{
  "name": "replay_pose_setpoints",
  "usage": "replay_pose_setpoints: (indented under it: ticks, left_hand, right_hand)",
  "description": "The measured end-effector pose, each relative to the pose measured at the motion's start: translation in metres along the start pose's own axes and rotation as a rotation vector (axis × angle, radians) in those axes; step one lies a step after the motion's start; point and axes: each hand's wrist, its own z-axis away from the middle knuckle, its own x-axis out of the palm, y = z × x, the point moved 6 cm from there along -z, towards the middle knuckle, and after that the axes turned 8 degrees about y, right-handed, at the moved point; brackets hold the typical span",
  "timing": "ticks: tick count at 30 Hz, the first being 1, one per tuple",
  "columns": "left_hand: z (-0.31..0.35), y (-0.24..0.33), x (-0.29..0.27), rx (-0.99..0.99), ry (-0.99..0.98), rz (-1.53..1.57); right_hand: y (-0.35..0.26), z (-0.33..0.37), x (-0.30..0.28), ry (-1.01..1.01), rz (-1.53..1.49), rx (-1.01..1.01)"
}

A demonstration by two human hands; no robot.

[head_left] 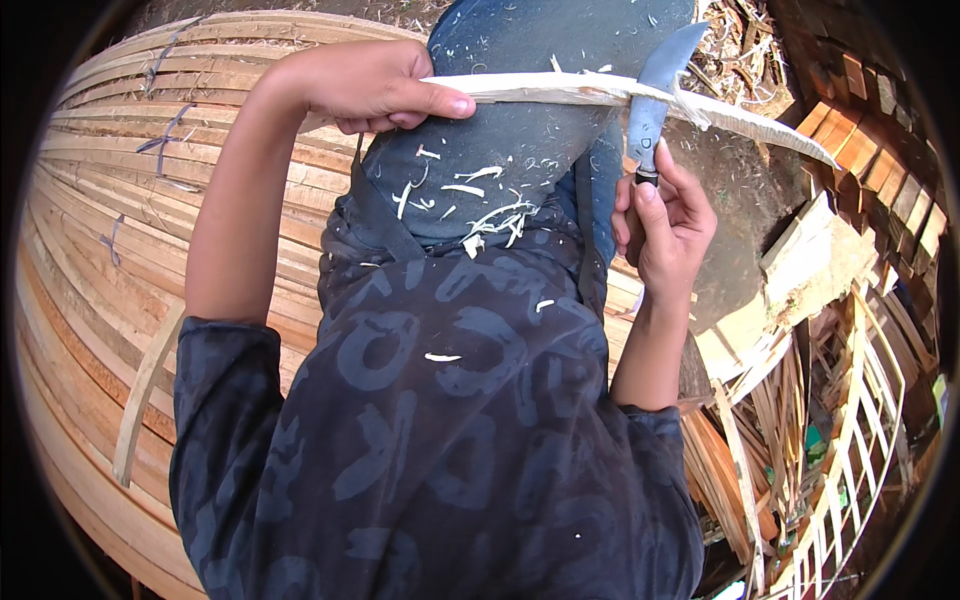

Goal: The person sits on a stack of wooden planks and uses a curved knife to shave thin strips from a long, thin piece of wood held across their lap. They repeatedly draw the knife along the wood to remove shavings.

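My left hand (385,88) is closed around the left end of a pale wooden strip (545,88), with the thumb stretched along it. The strip runs across my lap and curves off to the right. In my right hand (665,215) is a knife (655,95), gripped by its dark handle. Its broad, curved blade points upward and crosses the strip, with a curl of shaved wood beside it. Pale wood shavings (490,215) lie scattered over the dark apron (470,170) on my lap and over my shirt.
Bundled wooden slats (100,190), bound with ties, fill the left side. To the right are stacked wood pieces (880,165), a light board (820,260), loose thin sticks (790,400) and a slatted frame (850,450). More shavings (735,60) cover the ground at the upper right.
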Motion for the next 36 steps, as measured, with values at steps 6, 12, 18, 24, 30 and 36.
replay_pose_setpoints:
  ticks: [6, 12, 18, 24, 30, 36]
  left_hand:
    - [0.0, 0.0, -0.001, -0.013, -0.005, 0.009]
    - [0.001, 0.0, 0.002, 0.025, 0.0, 0.031]
    - [0.0, 0.002, 0.001, 0.015, 0.005, -0.009]
    - [0.002, 0.003, 0.001, 0.028, 0.051, 0.013]
    - [-0.001, -0.001, 0.003, 0.022, -0.003, 0.078]
    - [-0.002, 0.004, 0.002, 0.027, -0.005, 0.039]
  right_hand:
    - [0.013, -0.001, 0.001, -0.112, -0.434, 0.224]
    - [-0.002, -0.002, -0.014, 0.094, -0.072, -0.003]
    - [-0.003, 0.002, 0.006, 0.018, 0.134, -0.042]
    - [0.008, -0.008, 0.0, -0.207, -0.29, 0.166]
    - [0.012, -0.005, 0.002, -0.114, -0.267, 0.111]
    - [-0.003, -0.004, -0.004, -0.033, 0.194, -0.07]
